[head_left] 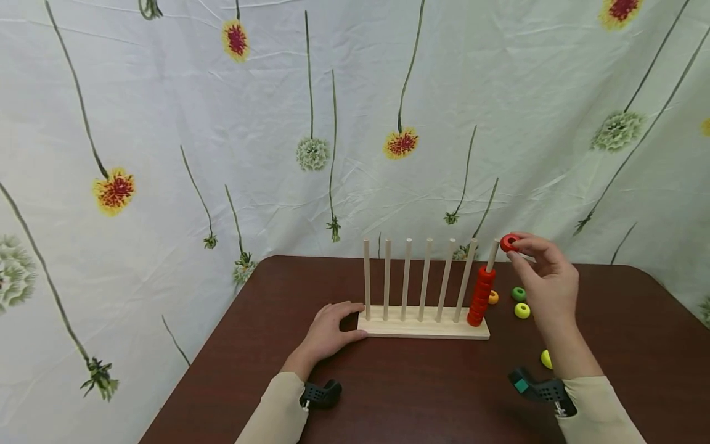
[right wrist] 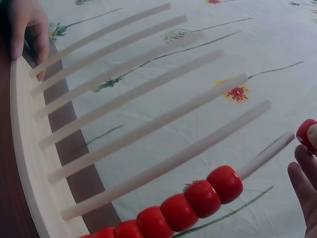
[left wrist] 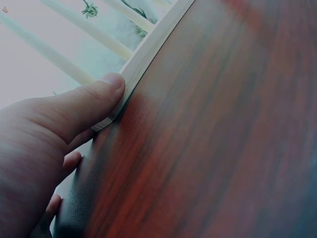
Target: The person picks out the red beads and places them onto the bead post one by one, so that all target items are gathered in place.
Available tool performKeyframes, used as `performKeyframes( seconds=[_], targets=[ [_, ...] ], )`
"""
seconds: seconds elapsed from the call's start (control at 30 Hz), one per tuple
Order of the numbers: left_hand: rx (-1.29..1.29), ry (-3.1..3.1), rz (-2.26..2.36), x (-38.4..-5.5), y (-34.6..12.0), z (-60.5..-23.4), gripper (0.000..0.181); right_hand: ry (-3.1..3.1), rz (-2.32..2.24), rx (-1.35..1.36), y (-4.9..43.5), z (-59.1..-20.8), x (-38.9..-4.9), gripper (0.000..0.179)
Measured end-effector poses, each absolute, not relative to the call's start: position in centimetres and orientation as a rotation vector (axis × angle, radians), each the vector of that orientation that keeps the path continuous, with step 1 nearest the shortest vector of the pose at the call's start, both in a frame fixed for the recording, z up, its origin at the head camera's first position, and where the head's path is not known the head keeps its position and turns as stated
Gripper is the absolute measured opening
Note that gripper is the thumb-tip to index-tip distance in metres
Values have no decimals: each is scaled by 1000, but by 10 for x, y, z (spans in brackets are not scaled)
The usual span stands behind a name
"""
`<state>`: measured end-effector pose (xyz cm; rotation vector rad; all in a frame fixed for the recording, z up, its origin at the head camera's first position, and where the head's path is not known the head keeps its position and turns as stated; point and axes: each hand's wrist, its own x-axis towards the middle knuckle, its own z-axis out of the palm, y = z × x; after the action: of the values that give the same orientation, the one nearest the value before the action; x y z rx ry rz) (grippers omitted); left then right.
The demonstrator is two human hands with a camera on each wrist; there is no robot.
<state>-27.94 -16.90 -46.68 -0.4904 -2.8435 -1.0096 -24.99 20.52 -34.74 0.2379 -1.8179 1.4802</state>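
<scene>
A pale wooden peg rack (head_left: 424,330) with a row of upright pegs stands on the table. Several red beads (head_left: 481,296) are stacked on its rightmost peg, whose top stays bare. My left hand (head_left: 327,333) grips the left end of the base, thumb along the front edge, as the left wrist view also shows. Between thumb and fingers, my right hand (head_left: 549,277) pinches a red bead (head_left: 509,242) with its hole showing. In the right wrist view, that bead (right wrist: 307,136) is right at the tip of the rightmost peg (right wrist: 267,154).
Right of the rack lie a green bead (head_left: 518,294), an orange bead (head_left: 493,298) and a yellow bead (head_left: 522,311). Another yellow bead (head_left: 546,359) is partly hidden by my right forearm. Behind the dark brown table (head_left: 421,388) hangs a flower-patterned cloth (head_left: 266,123).
</scene>
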Motion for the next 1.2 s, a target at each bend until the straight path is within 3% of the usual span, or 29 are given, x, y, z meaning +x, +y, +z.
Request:
performKeyframes(
  seconds=[0.5, 1.2],
  targets=[
    [-498, -2836, -1013, -280, -170, -467, 56, -1849, 1402, 244, 192, -348, -252, 13],
    [-496, -2834, -1008, -279, -169, -467, 55, -2034, 1330, 345, 197, -346, -248, 26]
  ],
)
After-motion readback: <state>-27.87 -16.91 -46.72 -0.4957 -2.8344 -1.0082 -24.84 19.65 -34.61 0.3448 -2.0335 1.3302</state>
